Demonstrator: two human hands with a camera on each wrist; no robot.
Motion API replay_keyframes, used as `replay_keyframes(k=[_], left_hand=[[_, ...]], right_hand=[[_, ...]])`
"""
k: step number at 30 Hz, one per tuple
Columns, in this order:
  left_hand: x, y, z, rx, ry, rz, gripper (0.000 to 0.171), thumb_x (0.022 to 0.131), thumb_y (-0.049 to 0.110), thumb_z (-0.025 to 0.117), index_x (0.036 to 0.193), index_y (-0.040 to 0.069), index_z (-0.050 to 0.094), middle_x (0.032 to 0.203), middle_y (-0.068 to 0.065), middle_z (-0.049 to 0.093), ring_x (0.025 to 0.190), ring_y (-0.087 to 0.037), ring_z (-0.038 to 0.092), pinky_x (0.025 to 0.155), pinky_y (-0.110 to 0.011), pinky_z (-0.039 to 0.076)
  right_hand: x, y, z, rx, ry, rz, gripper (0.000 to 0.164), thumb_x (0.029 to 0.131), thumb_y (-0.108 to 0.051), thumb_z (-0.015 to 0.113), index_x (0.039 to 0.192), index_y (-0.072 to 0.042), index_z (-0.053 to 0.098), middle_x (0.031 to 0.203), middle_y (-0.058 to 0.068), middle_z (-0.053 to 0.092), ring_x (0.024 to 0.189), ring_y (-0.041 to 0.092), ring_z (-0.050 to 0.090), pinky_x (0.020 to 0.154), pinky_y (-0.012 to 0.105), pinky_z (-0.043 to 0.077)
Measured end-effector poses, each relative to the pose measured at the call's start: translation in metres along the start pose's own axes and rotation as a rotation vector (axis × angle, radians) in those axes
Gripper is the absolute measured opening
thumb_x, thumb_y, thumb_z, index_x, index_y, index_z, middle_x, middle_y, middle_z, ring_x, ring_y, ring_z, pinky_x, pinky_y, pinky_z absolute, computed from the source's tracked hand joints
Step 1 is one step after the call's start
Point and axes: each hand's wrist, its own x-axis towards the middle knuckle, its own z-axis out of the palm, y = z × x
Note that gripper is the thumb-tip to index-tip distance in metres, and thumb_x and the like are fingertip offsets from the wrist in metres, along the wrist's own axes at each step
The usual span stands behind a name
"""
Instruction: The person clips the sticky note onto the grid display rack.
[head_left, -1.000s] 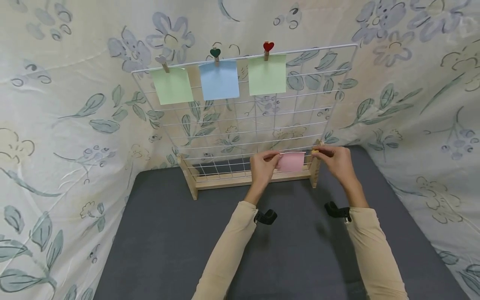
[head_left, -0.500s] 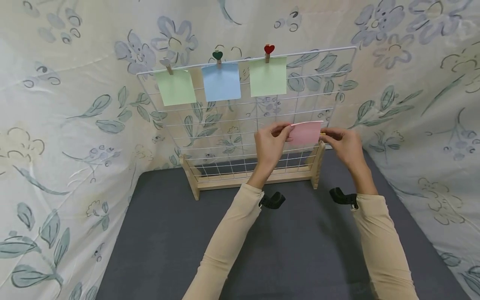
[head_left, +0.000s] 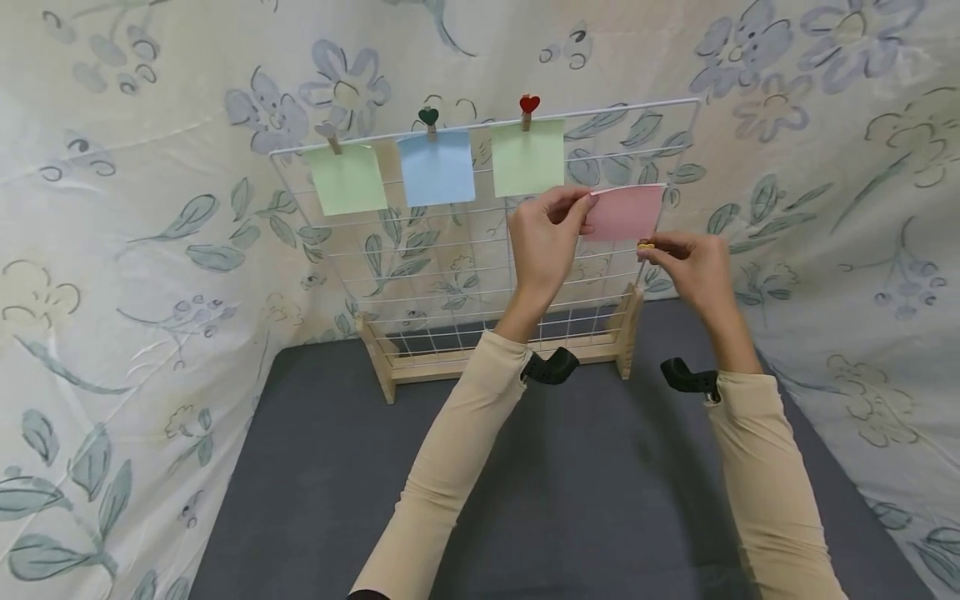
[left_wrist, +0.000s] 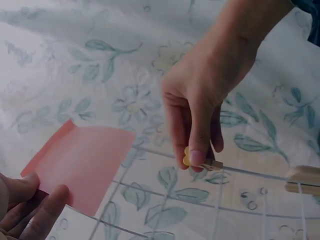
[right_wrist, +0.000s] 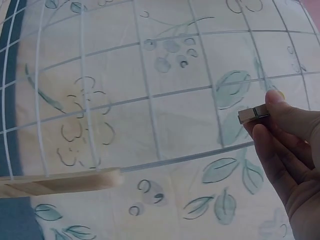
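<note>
My left hand (head_left: 543, 242) pinches the left edge of a pink paper note (head_left: 626, 212), held upright in front of the right part of a white wire grid rack (head_left: 615, 111). The same note (left_wrist: 82, 162) looks slightly curved in the left wrist view. Below and right of it, my right hand (head_left: 697, 267) pinches a small wooden clothespin (right_wrist: 254, 114) with a yellow ornament (left_wrist: 187, 156). The clothespin is apart from the note, near the grid's right side. Along the top bar hang a green note (head_left: 348, 181), a blue note (head_left: 437, 169) and another green note (head_left: 528, 158).
Heart-topped clothespins hold the hanging notes, one red (head_left: 529, 105) and one dark green (head_left: 428, 117). A wooden base (head_left: 450, 365) carries the grid on a dark grey tabletop (head_left: 322, 467). Flower-patterned cloth (head_left: 150, 275) surrounds the table at the back and sides.
Both hands have risen from near the rack's base. The pink note has come up close to the top bar's height, and the clothespin now lies lower than the note.
</note>
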Motion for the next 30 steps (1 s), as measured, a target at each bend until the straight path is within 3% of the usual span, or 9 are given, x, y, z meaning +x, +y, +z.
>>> replay_keyframes(k=[7, 14, 19, 22, 30], left_hand=[[0.019, 0.019, 0.0, 0.055, -0.003, 0.024, 0.014, 0.091, 0.006, 0.069, 0.098, -0.005, 0.075, 0.09, -0.014, 0.074, 0.07, -0.013, 0.069, 0.064, -0.015, 0.058], [0.037, 0.026, 0.003, 0.068, 0.018, -0.012, 0.014, 0.092, 0.006, 0.069, 0.1, -0.005, 0.075, 0.091, -0.013, 0.074, 0.07, -0.011, 0.069, 0.065, -0.013, 0.058], [0.044, 0.027, 0.007, 0.106, 0.054, -0.014, 0.015, 0.093, 0.008, 0.068, 0.099, -0.004, 0.075, 0.091, -0.013, 0.074, 0.069, -0.011, 0.069, 0.062, -0.012, 0.056], [0.049, 0.026, 0.009, 0.135, 0.078, -0.024, 0.015, 0.093, 0.009, 0.068, 0.098, -0.003, 0.076, 0.09, -0.013, 0.074, 0.067, -0.01, 0.069, 0.061, -0.011, 0.056], [0.057, 0.021, 0.013, 0.121, 0.095, -0.084, 0.017, 0.093, 0.012, 0.068, 0.1, -0.002, 0.076, 0.09, -0.012, 0.075, 0.062, -0.008, 0.069, 0.058, -0.011, 0.056]], right_hand=[[0.008, -0.011, -0.014, 0.018, 0.028, -0.018, 0.023, 0.091, -0.013, 0.071, 0.108, 0.001, 0.074, 0.097, 0.018, 0.073, 0.074, -0.013, 0.059, 0.071, 0.003, 0.049], [0.025, -0.032, -0.041, 0.109, 0.126, -0.044, 0.022, 0.088, -0.01, 0.073, 0.106, 0.003, 0.074, 0.083, -0.024, 0.066, 0.075, -0.004, 0.064, 0.071, 0.008, 0.051], [0.049, -0.062, -0.065, 0.234, 0.258, -0.085, 0.018, 0.086, -0.006, 0.074, 0.101, 0.005, 0.075, 0.082, -0.014, 0.07, 0.071, 0.006, 0.065, 0.07, 0.013, 0.053], [0.064, -0.084, -0.074, 0.28, 0.285, -0.146, 0.015, 0.086, -0.005, 0.074, 0.098, 0.004, 0.076, 0.084, -0.006, 0.073, 0.071, 0.008, 0.067, 0.072, 0.014, 0.055], [0.101, -0.118, -0.073, 0.287, 0.117, -0.244, 0.015, 0.087, -0.003, 0.072, 0.101, 0.002, 0.076, 0.091, 0.004, 0.074, 0.077, 0.011, 0.068, 0.072, 0.015, 0.057]])
